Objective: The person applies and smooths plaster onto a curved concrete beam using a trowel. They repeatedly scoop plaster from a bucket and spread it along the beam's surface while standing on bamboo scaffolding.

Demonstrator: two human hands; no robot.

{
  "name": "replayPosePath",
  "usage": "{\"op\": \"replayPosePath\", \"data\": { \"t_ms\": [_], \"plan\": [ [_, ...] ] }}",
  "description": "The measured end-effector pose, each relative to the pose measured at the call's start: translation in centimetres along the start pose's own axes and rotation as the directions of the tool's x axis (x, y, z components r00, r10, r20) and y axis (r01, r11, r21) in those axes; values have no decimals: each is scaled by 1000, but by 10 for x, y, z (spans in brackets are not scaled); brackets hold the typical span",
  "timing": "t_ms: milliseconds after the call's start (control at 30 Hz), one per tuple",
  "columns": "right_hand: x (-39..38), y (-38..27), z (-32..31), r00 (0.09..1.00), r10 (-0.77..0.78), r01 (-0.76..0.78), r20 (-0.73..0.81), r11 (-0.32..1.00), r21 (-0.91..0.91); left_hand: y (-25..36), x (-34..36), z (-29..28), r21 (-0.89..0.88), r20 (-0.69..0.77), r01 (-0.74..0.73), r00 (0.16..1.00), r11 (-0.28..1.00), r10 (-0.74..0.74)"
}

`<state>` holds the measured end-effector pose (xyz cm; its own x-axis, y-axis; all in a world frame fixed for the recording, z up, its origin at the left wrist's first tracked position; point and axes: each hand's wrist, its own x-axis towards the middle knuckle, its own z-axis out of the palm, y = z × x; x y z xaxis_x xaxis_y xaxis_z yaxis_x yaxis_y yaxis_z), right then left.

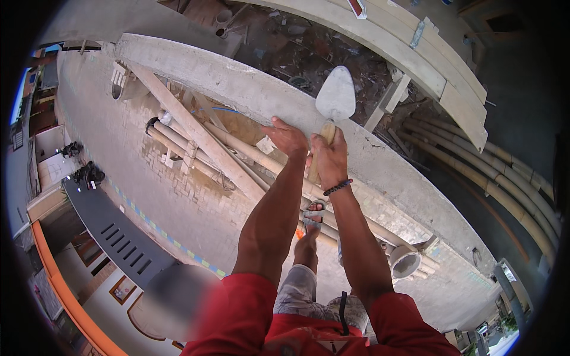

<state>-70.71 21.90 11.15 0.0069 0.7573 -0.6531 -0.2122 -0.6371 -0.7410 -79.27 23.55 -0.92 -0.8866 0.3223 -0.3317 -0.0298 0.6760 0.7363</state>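
Observation:
My right hand [330, 156] is wrapped around the wooden handle of a trowel [336, 94], with a dark beaded bracelet on the wrist. The trowel's pale grey, rounded blade points away from me, over the far edge of a concrete wall top [380, 153]. Just left of the handle is my left hand [287, 139], fingers apart and holding nothing that shows. It is at the near edge of the same wall top; whether it touches the concrete I cannot tell.
Bamboo poles [252, 153] and a slanting wooden plank [190, 124] lie below on my side, near my sandalled foot [313, 212] and a round grey container [405, 261]. Beyond the wall are rubble [297, 41], long boards [439, 65] and more bamboo poles [493, 172].

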Motion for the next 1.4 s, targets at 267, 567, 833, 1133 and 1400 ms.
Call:
{"op": "replayPosePath", "data": {
  "t_ms": [267,567,833,1133,1400],
  "plan": [
    [-9,7,-16,995,19,-11,94,996,-92,10,-11,-3,31,-6,7,1000,999,-7],
    [-43,16,-75,937,194,-178,-290,981,81,13,-13,-2,52,-62,-134,989,990,137],
    [-48,0,-60,977,-17,51,-214,987,154,8,-8,-4,24,-48,-88,995,996,89],
    [-58,19,-18,967,254,-254,-31,967,6,-2,-4,2,60,-88,-102,990,993,107],
    [-82,26,-143,884,60,46,-464,976,215,-4,2,-1,88,-113,-137,983,987,147]
  ]
}}
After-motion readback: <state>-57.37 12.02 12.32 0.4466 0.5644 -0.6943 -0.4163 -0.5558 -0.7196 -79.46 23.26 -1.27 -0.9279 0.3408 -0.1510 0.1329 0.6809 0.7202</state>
